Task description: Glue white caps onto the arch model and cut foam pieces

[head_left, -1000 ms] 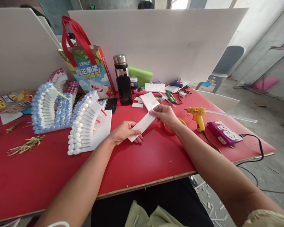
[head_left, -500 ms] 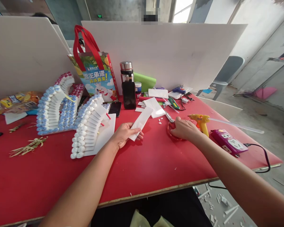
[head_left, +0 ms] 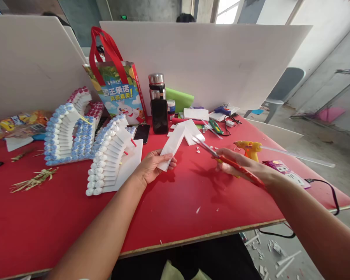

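Between the thumb and fingers of my left hand [head_left: 157, 165] is a folded strip of white paper [head_left: 172, 146], slanting up and away over the red table. My right hand [head_left: 231, 161] holds a pair of red-handled scissors [head_left: 236, 166] above the table, blades pointing left toward the paper. The blades look nearly closed, and a gap separates them from the strip. Behind the strip lies a stack of white paper [head_left: 195, 134]. Left of my left hand stands a curved white model of rolled pieces [head_left: 105, 163] on a white board.
A yellow glue gun [head_left: 249, 148] and a purple power strip [head_left: 286, 173] lie at the right. Toward the back stand a steel flask [head_left: 156, 83], a black phone [head_left: 160, 116] and a printed bag [head_left: 121, 93]. Blue-and-white models [head_left: 64, 136] sit at the left.
My right hand has picked the scissors up off the table and turned their blades toward the paper. My left hand keeps its hold on the strip, almost unmoved.
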`<state>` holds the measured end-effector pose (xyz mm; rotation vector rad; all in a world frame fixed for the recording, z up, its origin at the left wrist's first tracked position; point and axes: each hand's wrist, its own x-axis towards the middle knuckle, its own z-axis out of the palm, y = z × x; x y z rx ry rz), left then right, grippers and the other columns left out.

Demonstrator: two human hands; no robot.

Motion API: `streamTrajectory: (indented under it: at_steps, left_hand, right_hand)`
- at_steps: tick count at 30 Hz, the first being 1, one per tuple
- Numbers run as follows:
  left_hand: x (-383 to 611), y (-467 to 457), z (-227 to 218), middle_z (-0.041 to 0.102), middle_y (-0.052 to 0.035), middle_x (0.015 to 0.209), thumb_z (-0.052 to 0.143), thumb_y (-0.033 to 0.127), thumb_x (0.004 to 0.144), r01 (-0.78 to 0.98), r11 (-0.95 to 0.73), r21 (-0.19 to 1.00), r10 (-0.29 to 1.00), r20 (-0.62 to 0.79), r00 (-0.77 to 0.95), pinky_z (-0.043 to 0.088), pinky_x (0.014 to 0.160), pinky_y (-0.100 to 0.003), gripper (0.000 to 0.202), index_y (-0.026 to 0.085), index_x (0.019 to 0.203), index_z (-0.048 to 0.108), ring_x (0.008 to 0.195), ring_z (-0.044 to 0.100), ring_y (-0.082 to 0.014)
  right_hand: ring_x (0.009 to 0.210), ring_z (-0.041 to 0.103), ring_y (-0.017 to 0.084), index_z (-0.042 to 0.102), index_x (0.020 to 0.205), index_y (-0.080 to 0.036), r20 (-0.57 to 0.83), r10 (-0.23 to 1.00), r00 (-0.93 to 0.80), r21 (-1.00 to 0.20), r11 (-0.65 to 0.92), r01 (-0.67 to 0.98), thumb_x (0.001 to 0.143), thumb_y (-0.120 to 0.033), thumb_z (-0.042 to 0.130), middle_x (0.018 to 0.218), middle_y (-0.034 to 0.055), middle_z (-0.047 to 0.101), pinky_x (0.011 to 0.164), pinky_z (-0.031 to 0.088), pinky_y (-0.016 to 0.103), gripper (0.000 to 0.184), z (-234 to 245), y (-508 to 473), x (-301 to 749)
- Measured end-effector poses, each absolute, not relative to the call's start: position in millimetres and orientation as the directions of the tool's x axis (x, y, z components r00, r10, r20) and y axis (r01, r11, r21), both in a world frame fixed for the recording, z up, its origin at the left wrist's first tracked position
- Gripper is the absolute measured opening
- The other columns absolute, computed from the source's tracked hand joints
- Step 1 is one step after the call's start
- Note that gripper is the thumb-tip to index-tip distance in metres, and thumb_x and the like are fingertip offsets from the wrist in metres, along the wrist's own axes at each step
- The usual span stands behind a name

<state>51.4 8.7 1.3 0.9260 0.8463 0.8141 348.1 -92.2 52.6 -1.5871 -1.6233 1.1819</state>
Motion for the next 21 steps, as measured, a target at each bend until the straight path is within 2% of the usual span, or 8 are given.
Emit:
streamTrajectory:
  at_steps: [3,8,12,21]
  left_hand:
    - [51,8,3,0.074,-0.0072,0.075,0.078,0.017,0.075,-0.234,0.371,0.899,0.872,-0.25,0.42,0.056,0.061,-0.023,0.013,0.01,0.083,0.07,0.063,0.069,-0.0137]
    - [54,5,4,0.073,-0.0066,0.071,0.078,0.017,0.075,-0.214,0.373,0.903,0.861,-0.251,0.442,0.055,0.058,-0.022,0.014,0.01,0.082,0.069,0.059,0.068,-0.0139]
    - [57,3,3,0.073,-0.0075,0.072,0.08,0.019,0.075,-0.191,0.374,0.908,0.844,-0.248,0.475,0.055,0.059,-0.023,0.019,0.01,0.087,0.07,0.06,0.069,-0.0149]
    - [57,3,3,0.074,-0.0087,0.073,0.079,0.016,0.075,-0.205,0.39,0.898,0.827,-0.243,0.507,0.056,0.058,-0.023,0.017,0.01,0.089,0.072,0.06,0.07,-0.0153]
  right_hand:
    - [0.07,0.054,0.017,0.056,0.108,-0.026,-0.265,0.909,-0.321,-0.809,-0.028,0.588,0.079,-0.055,0.071,0.081,-0.0006,0.057,0.064,0.043,0.03,0.044,55,-83,340]
    - [0.067,0.047,0.013,0.052,0.108,-0.023,-0.296,0.861,-0.413,-0.832,-0.02,0.555,0.077,-0.058,0.073,0.079,-0.0023,0.054,0.061,0.037,0.027,0.051,52,-68,325]
    - [0.067,0.046,0.012,0.055,0.109,-0.022,-0.291,0.852,-0.434,-0.848,-0.02,0.53,0.08,-0.061,0.068,0.078,-0.0024,0.053,0.061,0.035,0.028,0.05,57,-63,312]
    - [0.064,0.044,0.011,0.057,0.108,-0.02,-0.278,0.874,-0.398,-0.85,-0.03,0.527,0.075,-0.061,0.074,0.076,-0.0021,0.053,0.058,0.032,0.027,0.055,54,-58,304]
